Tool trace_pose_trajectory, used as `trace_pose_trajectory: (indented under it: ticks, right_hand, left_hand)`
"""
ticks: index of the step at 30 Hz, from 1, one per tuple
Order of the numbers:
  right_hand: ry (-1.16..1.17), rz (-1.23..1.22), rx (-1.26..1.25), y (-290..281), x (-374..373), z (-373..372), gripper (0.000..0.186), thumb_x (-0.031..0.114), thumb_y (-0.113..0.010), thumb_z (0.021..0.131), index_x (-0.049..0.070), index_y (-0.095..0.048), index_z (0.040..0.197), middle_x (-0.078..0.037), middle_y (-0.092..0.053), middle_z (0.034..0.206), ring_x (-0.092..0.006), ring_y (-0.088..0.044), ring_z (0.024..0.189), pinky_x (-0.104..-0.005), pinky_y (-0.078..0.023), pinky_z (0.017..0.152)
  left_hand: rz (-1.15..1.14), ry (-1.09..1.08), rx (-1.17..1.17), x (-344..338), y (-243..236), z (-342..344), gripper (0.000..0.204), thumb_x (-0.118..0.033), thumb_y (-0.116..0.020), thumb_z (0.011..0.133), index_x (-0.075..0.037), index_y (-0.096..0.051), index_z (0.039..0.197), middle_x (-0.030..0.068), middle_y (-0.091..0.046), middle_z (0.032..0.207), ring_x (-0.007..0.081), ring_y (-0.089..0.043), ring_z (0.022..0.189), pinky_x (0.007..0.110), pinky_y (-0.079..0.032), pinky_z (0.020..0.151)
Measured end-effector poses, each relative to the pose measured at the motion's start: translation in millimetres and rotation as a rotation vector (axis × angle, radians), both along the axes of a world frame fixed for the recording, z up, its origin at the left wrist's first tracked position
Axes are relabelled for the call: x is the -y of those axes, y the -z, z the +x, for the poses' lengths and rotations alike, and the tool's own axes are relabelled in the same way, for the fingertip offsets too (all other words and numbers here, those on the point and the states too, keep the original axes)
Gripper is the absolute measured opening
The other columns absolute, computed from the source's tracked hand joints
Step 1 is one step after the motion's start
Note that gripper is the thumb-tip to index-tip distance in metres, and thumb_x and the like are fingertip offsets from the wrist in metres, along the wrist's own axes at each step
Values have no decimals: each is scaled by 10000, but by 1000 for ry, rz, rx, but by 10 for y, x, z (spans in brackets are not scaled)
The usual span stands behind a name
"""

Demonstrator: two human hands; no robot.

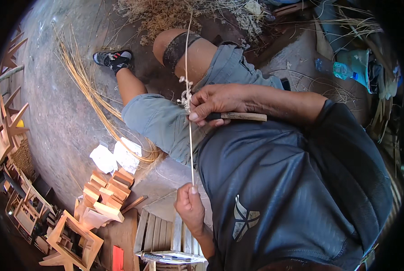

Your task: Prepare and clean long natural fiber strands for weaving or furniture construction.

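A long pale rattan strip [191, 153] runs taut across my lap, from the floor beyond my knees to my left hand. My left hand [190, 208] is closed on its near end, beside my body. My right hand [211, 105] is closed round a wooden-handled knife [245, 116], its thumb pressed against the strip above my thigh. The handle's end sticks out toward my belly, while the blade is hidden by my fingers. Curled pale shavings [184, 100] cling to the strip just beyond my right thumb. A dark band [177, 49] wraps my bent knee.
A bundle of long rattan strips [91, 97] lies on the floor to the left. Near it are white papers [116, 157], stacked wooden blocks [107, 192] and wooden frames [73, 241]. A slatted wooden stool [163, 232] stands close by. Shavings [159, 18] heap beyond my legs; a plastic bottle [342, 71] lies right.
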State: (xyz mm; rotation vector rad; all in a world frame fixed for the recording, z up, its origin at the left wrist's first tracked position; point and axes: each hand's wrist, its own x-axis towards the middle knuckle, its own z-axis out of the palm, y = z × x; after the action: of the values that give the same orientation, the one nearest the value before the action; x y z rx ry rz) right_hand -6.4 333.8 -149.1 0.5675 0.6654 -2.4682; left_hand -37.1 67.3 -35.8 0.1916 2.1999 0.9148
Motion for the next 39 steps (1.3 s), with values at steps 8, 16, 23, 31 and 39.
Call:
trace_pose_trajectory:
  ticks: [8,16,23,31,39]
  right_hand:
    - [121,152,-74,-40,71,-46,231,198,-668,797,12,-536,832,-20,-515,658,-77,-455,453,-198,-337,398]
    - [104,165,-127,-320,184,-42,261,220,-673,801,17,-525,872,-18,-527,704,-77,-465,511,-197,-359,422]
    - [149,164,-124,-342,44,-34,252,211,-665,809,18,-518,878,-19,-523,707,-75,-460,509,-197,-359,407]
    - [86,121,-113,-204,66,-11,257,194,-678,797,4,-519,864,-17,-519,699,-76,-468,515,-193,-351,407]
    - [-2,48,22,-92,-158,-78,224,198,-653,808,19,-529,757,-18,-507,593,-69,-449,413,-196,-321,357]
  left_hand:
    - [-276,230,-64,251,-5,-188,195,-157,-499,887,22,-543,951,67,-536,748,123,-500,689,277,-410,625]
    - [153,195,-150,-871,346,-362,300,-215,-506,887,14,-500,1082,183,-567,1016,339,-540,909,375,-402,848]
    - [210,198,-180,-1061,500,-449,190,-175,-508,904,8,-549,935,131,-594,835,252,-568,745,342,-443,673]
    - [278,79,-14,-1115,554,-378,162,-147,-497,919,7,-544,906,32,-543,679,89,-480,619,255,-421,574]
    - [34,160,-90,-647,335,-250,144,-114,-516,885,18,-575,878,31,-538,679,94,-472,602,246,-403,557]
